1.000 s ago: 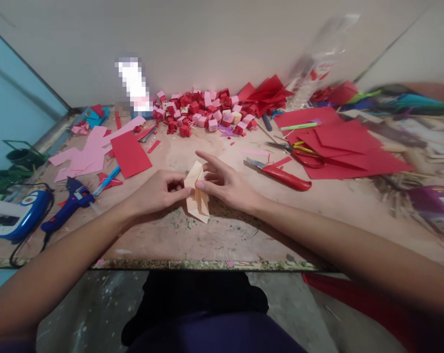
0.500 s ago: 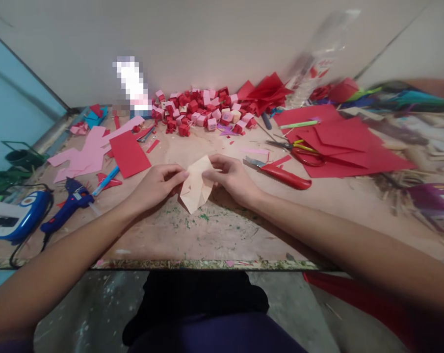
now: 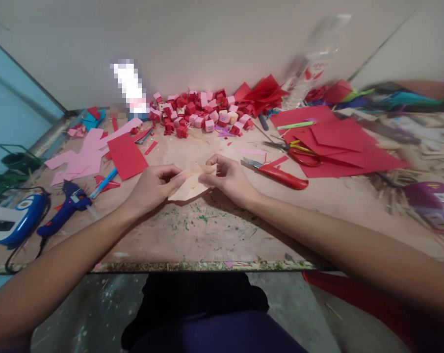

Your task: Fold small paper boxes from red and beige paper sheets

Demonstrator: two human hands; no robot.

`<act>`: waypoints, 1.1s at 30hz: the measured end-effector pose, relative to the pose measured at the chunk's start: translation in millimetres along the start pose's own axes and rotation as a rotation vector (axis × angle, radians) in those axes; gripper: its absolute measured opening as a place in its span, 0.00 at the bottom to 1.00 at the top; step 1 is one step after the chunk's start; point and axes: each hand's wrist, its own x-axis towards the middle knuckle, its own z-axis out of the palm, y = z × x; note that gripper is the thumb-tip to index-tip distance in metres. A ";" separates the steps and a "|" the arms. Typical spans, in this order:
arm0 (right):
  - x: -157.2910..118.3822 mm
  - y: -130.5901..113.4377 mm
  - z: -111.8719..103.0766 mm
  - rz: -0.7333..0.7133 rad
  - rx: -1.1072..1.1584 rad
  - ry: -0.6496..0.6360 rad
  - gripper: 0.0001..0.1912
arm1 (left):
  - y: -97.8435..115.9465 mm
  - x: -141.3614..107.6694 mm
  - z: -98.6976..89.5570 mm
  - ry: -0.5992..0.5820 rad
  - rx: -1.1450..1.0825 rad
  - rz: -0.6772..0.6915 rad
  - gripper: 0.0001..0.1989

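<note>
A cream piece of folded paper (image 3: 190, 188) is held between both hands over the middle of the table. My left hand (image 3: 156, 189) pinches its left side between thumb and fingers. On the right side, my right hand (image 3: 231, 180) grips it with the thumb in front and the fingers curled behind. The paper lies slanted, wider than tall, with crease lines on it. Green crumbs are scattered on the tabletop (image 3: 207, 245) just below the paper.
Small red and pink paper cubes (image 3: 203, 110) are heaped at the back. Red-handled pliers (image 3: 284, 176), scissors (image 3: 299, 149) and red sheets (image 3: 339, 142) lie right. A blue glue gun (image 3: 65, 208), a red rectangle (image 3: 127, 155) and pink paper (image 3: 84, 159) lie left.
The cream paper has turned from an upright position to a slanted, more sideways one between my hands. Both hands still hold it, and the camera view has shifted slightly.
</note>
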 end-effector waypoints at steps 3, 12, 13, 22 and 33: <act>-1.5 -2.0 -0.3 0.015 -0.029 -0.047 0.19 | -0.8 0.2 -1.0 0.020 0.038 0.032 0.11; -1.9 -4.4 -3.0 -0.017 -0.138 -0.127 0.12 | 1.6 -1.7 0.0 -0.005 0.037 0.025 0.09; -1.9 -4.3 -3.2 -0.011 -0.136 -0.121 0.12 | 1.9 -1.8 0.0 0.009 0.021 0.014 0.09; 0.1 -2.9 -4.6 0.028 -0.082 -0.049 0.09 | 2.9 0.8 -1.7 0.071 -0.095 -0.028 0.07; -2.9 -7.9 -4.4 -0.011 -0.172 -0.061 0.12 | -0.3 1.8 -3.0 0.052 -0.025 0.010 0.12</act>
